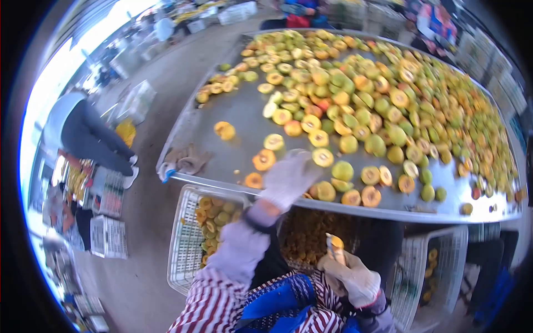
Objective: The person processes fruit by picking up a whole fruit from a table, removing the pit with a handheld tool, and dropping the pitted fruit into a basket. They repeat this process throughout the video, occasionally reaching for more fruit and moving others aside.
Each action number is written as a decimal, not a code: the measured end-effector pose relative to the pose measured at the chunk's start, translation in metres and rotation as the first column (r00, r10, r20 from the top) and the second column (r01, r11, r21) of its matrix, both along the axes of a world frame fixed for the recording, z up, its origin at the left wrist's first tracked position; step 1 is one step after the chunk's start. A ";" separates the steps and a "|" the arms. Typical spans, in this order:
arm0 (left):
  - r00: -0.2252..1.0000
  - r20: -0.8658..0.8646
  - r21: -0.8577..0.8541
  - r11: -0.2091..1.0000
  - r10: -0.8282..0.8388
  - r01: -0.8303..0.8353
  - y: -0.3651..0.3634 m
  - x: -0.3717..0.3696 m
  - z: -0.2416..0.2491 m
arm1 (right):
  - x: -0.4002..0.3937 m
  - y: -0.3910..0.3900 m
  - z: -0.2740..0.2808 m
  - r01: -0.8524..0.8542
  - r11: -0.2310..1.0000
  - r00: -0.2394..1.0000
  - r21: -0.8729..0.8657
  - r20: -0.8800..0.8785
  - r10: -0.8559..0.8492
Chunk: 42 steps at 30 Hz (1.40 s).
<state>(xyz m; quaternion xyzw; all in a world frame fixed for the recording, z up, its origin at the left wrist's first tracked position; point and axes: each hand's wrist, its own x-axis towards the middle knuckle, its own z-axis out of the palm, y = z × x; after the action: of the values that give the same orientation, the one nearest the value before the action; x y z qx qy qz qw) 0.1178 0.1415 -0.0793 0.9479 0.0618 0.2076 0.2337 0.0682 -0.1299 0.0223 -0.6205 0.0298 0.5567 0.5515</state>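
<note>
My left hand (288,176), in a pale glove, reaches over the near edge of the metal table (222,161). It is blurred by motion, with its fingers stretched out beside a halved fruit (322,157); what lies under the palm is hidden. Low in front of my body, my right hand (355,280), also gloved, is closed around a small hand tool (333,252) that points upward. Something orange, like fruit flesh, shows at its tip. Yellow-green, peach-like fruits (383,105), many cut in half with the stone showing, are heaped across the table.
A white crate (180,244) with fruit stands below the table at left. Brown bits (316,233) lie under the table edge by my lap. Another crate (408,277) is at right. A loose glove (189,160) rests on the table's left corner. A person (91,130) bends over at far left.
</note>
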 end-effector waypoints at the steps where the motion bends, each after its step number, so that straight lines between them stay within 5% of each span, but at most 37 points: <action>1: 0.993 -0.110 -0.019 0.999 0.043 -0.045 -0.004 0.021 0.013 | 0.001 -0.004 -0.004 0.030 1.000 1.000 0.001 0.004 -0.030; 2: 0.954 -0.280 -0.071 0.989 0.104 -0.129 -0.001 0.046 0.002 | -0.001 -0.006 -0.010 0.048 0.999 0.999 0.007 0.008 -0.048; 4: 0.905 -0.327 -0.209 0.914 0.271 -0.348 0.000 0.080 -0.044 | -0.010 -0.005 -0.008 0.171 0.984 0.984 -0.041 0.056 -0.168; 6: 0.833 -0.520 -0.105 0.953 0.192 -0.285 -0.011 0.085 -0.022 | -0.013 -0.014 -0.024 0.089 0.995 0.988 -0.047 0.134 -0.082; 8: 0.903 -0.369 -0.194 0.931 0.222 -0.308 -0.023 0.089 -0.041 | -0.012 -0.009 -0.029 0.031 0.999 0.988 -0.017 0.152 -0.028; 12: 0.954 -0.299 -0.535 0.824 0.022 -0.187 -0.016 0.076 -0.029 | -0.015 0.005 -0.020 0.090 0.996 0.981 0.028 0.169 -0.093; 13: 0.973 -0.231 -0.658 0.739 -0.016 -0.144 -0.013 0.071 -0.027 | -0.017 0.006 -0.015 0.091 0.995 0.979 0.039 0.182 -0.096; 14: 0.989 -0.144 -0.887 0.449 -0.038 -0.112 -0.013 0.062 -0.014 | -0.018 0.006 -0.011 0.097 0.994 0.976 0.049 0.192 -0.104; 16: 0.999 -0.046 -0.999 0.004 -0.006 -0.046 -0.017 0.024 0.041 | -0.021 0.008 -0.010 0.093 0.994 0.974 0.064 0.200 -0.104; 18: 0.989 0.145 -0.989 -0.047 -0.028 0.144 -0.027 -0.013 0.066 | -0.021 0.008 -0.013 0.064 0.998 0.967 0.025 0.247 -0.069; 19: 0.989 0.146 -0.988 -0.046 -0.021 0.145 -0.032 -0.025 0.066 | -0.021 0.011 -0.012 0.057 0.998 0.967 0.025 0.248 -0.061; 21: 0.832 0.490 -0.607 0.583 -0.261 0.540 -0.050 -0.048 0.059 | -0.022 0.020 -0.006 0.082 0.996 0.938 0.023 0.336 -0.085; 22: 0.891 0.301 -0.509 0.732 -0.341 0.452 -0.049 -0.075 0.087 | -0.023 0.023 -0.004 0.106 0.994 0.921 0.018 0.375 -0.105; 24: 1.000 0.020 -0.236 0.972 0.020 -0.014 -0.060 -0.084 0.067 | -0.022 0.025 0.001 0.115 0.980 0.924 0.163 0.345 -0.166; 25: 0.999 0.039 -0.759 0.650 -0.029 0.049 -0.052 -0.088 0.052 | -0.025 0.025 0.005 0.105 0.976 0.931 0.190 0.328 -0.164; 26: 0.996 0.057 -0.995 0.079 -0.064 0.062 -0.041 -0.089 0.044 | -0.025 0.026 0.010 0.105 0.970 0.932 0.219 0.318 -0.172; 28: 0.962 0.274 -0.961 -0.025 0.009 0.274 -0.049 -0.100 0.058 | -0.034 0.033 0.022 0.113 0.990 0.906 0.087 0.400 -0.139; 30: 0.969 0.246 -0.945 -0.220 0.004 0.240 -0.063 -0.110 0.090 | -0.027 0.023 -0.003 -0.019 0.999 0.869 -0.038 0.494 0.035; 34: 0.955 0.291 -0.948 -0.119 0.059 0.296 -0.076 -0.112 0.092 | -0.028 0.021 0.000 -0.063 0.996 0.755 -0.067 0.650 0.091; 38: 0.975 0.224 -0.975 -0.014 -0.017 0.223 -0.080 -0.115 0.090 | -0.028 0.020 0.013 -0.094 0.993 0.768 -0.070 0.630 0.117; 40: 0.978 0.198 -0.967 0.148 -0.067 0.206 -0.083 -0.116 0.088 | -0.027 0.019 0.022 -0.099 0.989 0.751 -0.113 0.643 0.148; 42: 0.970 0.238 -0.967 0.082 -0.056 0.242 -0.086 -0.113 0.080 | -0.027 0.015 0.014 -0.123 0.992 0.771 0.012 0.630 0.088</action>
<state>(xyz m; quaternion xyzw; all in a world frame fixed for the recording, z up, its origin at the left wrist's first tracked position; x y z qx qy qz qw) 0.0050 0.0559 0.0010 0.5293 0.0715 0.1529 0.8315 0.0416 -0.1148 0.0362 -0.7565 -0.2053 0.3484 0.5139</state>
